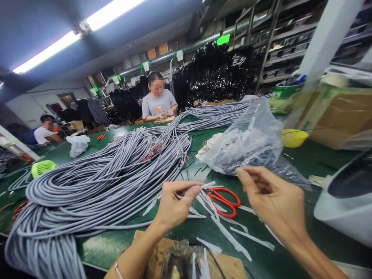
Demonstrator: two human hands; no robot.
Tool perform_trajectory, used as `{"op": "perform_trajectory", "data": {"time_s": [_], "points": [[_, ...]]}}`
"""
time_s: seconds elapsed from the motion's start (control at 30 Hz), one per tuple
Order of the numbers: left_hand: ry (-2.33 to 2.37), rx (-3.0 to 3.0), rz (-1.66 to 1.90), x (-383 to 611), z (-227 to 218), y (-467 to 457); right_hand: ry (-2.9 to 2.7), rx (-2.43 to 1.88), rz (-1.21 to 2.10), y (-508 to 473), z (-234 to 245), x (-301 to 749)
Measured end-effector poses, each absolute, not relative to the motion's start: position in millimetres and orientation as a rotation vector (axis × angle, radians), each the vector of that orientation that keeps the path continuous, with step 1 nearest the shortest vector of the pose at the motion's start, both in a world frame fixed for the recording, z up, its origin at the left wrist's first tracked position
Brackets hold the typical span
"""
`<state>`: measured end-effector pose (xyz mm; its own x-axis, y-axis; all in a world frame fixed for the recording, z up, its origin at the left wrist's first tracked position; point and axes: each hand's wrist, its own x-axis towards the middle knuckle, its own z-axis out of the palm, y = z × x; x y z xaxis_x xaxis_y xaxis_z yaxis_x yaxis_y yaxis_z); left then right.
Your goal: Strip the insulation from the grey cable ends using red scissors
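My left hand [174, 203] is closed in a pinch on a thin white strip [207, 185] above the green table [302, 161]. My right hand [273, 197] is closed with its fingers curled; whatever it grips is too small to make out. It hovers just below a clear plastic bag [247, 141] holding small dark and white parts. Red-handled scissors [225, 199] lie on the table between my hands. Several white strips [232, 236] lie scattered around them.
A big coil of grey cables [95, 186] fills the left of the table. A yellow bowl [293, 137], a green basket [42, 167] and a white container [345, 201] stand around. A person sits working across the table; another sits far left. Cardboard [226, 267] lies nearest me.
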<state>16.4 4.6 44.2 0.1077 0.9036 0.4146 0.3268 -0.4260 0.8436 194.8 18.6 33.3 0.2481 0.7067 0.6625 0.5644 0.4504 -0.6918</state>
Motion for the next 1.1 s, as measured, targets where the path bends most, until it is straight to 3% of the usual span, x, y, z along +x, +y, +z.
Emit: {"op": "perform_trajectory", "data": {"time_s": [0.13, 0.4, 0.53, 0.7, 0.77, 0.83, 1.0, 1.1], "points": [[1.146, 1.848, 1.258, 20.1, 41.9, 2.9, -1.582, -0.964, 0.525, 10.5, 40.2, 186.2], [1.003, 2.025, 1.115, 16.3, 38.6, 2.7, -1.575, -0.909, 0.752, 8.5, 32.2, 177.0], [0.999, 2.126, 1.110, 17.4, 39.6, 1.8, -1.742, -0.906, 0.595, 7.6, 30.5, 177.2], [1.174, 2.312, 0.994, 21.6, 43.3, -2.8, -1.836, -1.002, -0.051, -0.3, 22.0, 176.9], [1.185, 2.458, 0.887, 21.3, 42.5, -3.8, -1.847, -1.005, -0.160, -1.8, 19.3, 176.9], [1.166, 2.571, 0.835, 20.1, 40.4, -4.0, -1.846, -1.037, -0.025, -0.3, 19.8, 177.2], [1.029, 2.530, 0.949, 20.2, 33.9, -2.0, -1.699, -1.010, 0.935, 8.9, 23.1, 174.5], [1.019, 2.321, 1.094, 24.4, 31.0, -0.1, -1.484, -0.955, 1.259, 8.7, 20.5, 170.7]]}}
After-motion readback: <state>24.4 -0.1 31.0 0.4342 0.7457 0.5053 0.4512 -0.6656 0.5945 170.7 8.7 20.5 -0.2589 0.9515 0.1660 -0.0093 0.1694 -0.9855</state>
